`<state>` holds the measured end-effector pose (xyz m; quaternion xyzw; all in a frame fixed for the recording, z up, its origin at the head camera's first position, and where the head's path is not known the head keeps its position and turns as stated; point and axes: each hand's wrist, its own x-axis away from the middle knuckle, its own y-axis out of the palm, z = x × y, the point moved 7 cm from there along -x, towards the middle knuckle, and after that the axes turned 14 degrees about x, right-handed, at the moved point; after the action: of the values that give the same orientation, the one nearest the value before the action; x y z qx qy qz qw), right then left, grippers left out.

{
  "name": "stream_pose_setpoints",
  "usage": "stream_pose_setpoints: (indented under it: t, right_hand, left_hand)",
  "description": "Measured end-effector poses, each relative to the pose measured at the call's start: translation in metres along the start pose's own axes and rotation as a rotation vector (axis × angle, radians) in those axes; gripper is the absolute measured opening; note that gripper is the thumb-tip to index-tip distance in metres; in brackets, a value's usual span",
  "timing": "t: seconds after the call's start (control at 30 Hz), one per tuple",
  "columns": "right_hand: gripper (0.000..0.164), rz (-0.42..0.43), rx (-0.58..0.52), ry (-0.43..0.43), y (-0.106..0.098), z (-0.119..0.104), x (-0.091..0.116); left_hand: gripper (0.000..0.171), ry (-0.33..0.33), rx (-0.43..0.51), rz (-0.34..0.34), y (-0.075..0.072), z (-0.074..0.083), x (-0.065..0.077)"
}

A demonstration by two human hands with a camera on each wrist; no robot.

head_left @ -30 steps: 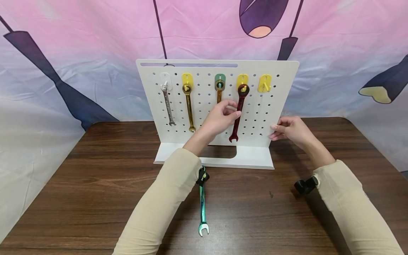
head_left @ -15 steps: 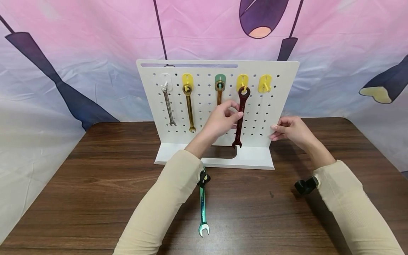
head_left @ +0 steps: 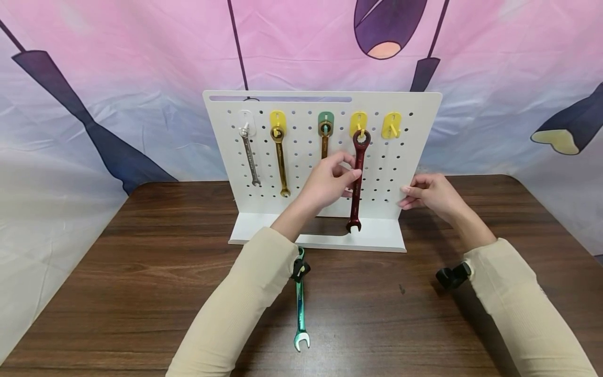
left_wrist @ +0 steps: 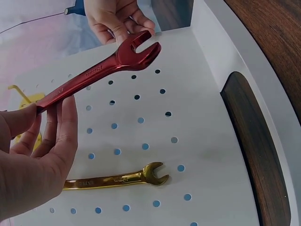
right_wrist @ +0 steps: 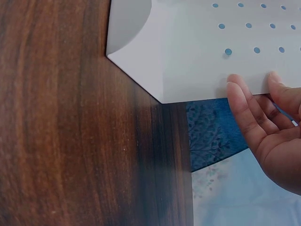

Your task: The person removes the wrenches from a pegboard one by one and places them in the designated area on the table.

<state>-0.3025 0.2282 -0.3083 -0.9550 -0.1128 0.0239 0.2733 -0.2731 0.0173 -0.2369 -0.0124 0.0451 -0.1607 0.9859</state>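
My left hand (head_left: 327, 180) pinches a dark red combination wrench (head_left: 358, 188) between thumb and fingers. Its ring end overlaps the tip of a yellow hook (head_left: 359, 119) on the white pegboard (head_left: 421, 133). The open end tilts out from the board, as the left wrist view also shows, with the red wrench (left_wrist: 94, 73) above the fingers. At the board's right edge my right hand (head_left: 432, 193) grips the rim, thumb in front and fingers partly hidden behind it.
Silver (head_left: 249, 157) and gold (head_left: 281, 162) wrenches hang on the left; a bronze-coloured wrench (head_left: 325, 144) is partly behind my left hand. A yellow hook (head_left: 391, 125) at far right bears nothing. A green wrench (head_left: 300, 309) lies on the wooden table (head_left: 141, 293).
The red wrench's lower end has swung outward and slightly right, its ring shifting lower and toward the hook's tip. My left hand moved with it; the right hand stayed put.
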Motion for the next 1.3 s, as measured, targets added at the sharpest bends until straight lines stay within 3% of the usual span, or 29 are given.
stream_pose_setpoints:
  t: [1.3]
  right_hand:
    - [0.028, -0.002, 0.031, 0.015, -0.001, 0.001, 0.0]
  left_hand:
    - [0.012, 0.023, 0.048, -0.021, 0.004, 0.012, 0.011]
